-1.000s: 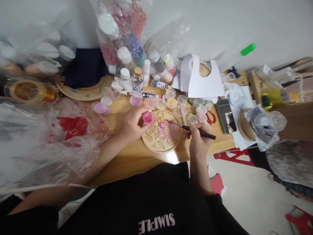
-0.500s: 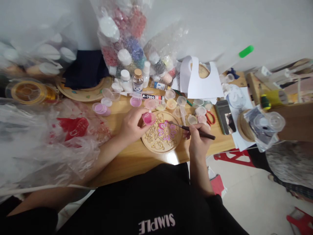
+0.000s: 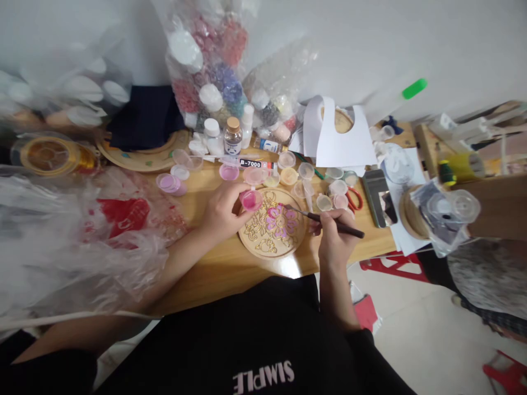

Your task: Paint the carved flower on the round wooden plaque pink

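Between the left hand (image 3: pixel 222 209) and right hand (image 3: pixel 335 237) lies the disc (image 3: pixel 263 252) on the tabletop (image 3: pixel 201 280). The left grasps a cup (image 3: pixel 251 201) that could spill pink onto the disc if tipped. The right grips a tool (image 3: pixel 345 227) whose tip might smear the flower (image 3: pixel 281 221) if it slipped.

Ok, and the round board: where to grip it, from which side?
Grip the board by its near rim, probably coming from the camera side: it lies flat and that edge is uncovered, while the left hand holds a pink cup at upper left and the right hand a dark-handled tool.
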The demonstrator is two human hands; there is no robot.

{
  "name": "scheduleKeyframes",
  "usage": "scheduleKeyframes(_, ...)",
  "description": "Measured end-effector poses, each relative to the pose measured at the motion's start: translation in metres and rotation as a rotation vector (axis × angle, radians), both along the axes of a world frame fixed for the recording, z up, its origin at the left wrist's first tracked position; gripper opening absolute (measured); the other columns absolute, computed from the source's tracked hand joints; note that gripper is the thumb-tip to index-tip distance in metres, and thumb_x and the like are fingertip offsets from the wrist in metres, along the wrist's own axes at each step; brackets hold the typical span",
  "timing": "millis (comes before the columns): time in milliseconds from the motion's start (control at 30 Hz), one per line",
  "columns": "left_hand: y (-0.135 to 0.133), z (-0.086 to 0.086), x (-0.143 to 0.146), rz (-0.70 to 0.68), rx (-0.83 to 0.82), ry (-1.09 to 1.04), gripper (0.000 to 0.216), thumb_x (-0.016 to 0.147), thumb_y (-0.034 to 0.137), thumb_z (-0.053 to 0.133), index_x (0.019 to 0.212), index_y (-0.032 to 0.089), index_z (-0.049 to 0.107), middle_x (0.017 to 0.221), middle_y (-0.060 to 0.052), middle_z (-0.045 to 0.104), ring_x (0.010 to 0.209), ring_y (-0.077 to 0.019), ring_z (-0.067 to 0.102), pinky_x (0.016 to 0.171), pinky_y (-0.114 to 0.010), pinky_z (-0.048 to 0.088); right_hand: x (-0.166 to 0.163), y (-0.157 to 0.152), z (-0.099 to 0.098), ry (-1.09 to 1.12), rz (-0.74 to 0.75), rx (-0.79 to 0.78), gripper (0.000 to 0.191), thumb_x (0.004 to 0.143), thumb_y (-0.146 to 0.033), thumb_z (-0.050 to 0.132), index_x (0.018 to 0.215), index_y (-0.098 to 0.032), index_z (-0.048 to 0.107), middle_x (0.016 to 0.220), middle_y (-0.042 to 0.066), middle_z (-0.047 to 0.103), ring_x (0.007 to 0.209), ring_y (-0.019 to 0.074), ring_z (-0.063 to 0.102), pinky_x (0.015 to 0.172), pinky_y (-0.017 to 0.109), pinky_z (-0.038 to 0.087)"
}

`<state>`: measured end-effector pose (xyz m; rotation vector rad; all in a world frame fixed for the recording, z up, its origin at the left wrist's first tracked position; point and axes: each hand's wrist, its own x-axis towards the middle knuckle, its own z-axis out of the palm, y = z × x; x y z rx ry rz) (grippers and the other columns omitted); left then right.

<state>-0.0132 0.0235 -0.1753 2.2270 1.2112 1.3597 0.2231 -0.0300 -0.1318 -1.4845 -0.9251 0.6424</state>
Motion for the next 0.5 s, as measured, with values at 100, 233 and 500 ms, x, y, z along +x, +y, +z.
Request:
scheduleKeyframes(100, 0.0000, 0.0007, 0.0007, -0.005, 0.027, -0.020, 0.021, 0.096, 0.023, 0.075, 0.114, 0.022, 0.065, 0.099, -0.005, 0.078, 0.089, -0.0213, 0.076, 0.079, -0.034, 0.065, 0.0006, -0.0001, -0.0020, -0.010, 0.011, -0.001, 0.027, 0.082, -0.034, 0.080, 0.064, -0.024, 0.062, 0.052, -0.006, 0.064, 0.043, 0.0127, 0.057, 0.043, 0.027, 0.045)
scheduleKeyframes(233, -0.0002, 0.0009, 0.0015, 0.005, 0.035, -0.016, 0.018, 0.099, 0.027, 0.072, 0.114, 0.023, 0.064, 0.099, -0.005, 0.078, 0.089, -0.0212, 0.076, 0.080, -0.034, 0.065, 0.0022, -0.0006, -0.0058, -0.014, 0.026, -0.007, 0.027, 0.084, -0.036, 0.080, 0.066, -0.024, 0.063, 0.054, -0.005, 0.066, 0.045, 0.0141, 0.060, 0.045, 0.028, 0.047)
scheduleKeyframes(500, -0.0001, -0.0010, 0.0005, -0.009, 0.007, -0.027, 0.022, 0.094, 0.022, 0.075, 0.114, 0.023, 0.065, 0.099, -0.006, 0.078, 0.090, -0.0227, 0.077, 0.080, -0.036, 0.066, 0.0027, -0.0007, -0.0068, -0.003, 0.017, -0.010, 0.028, 0.083, -0.039, 0.081, 0.067, -0.025, 0.063, 0.054, -0.006, 0.065, 0.045, 0.0150, 0.061, 0.044, 0.029, 0.047)
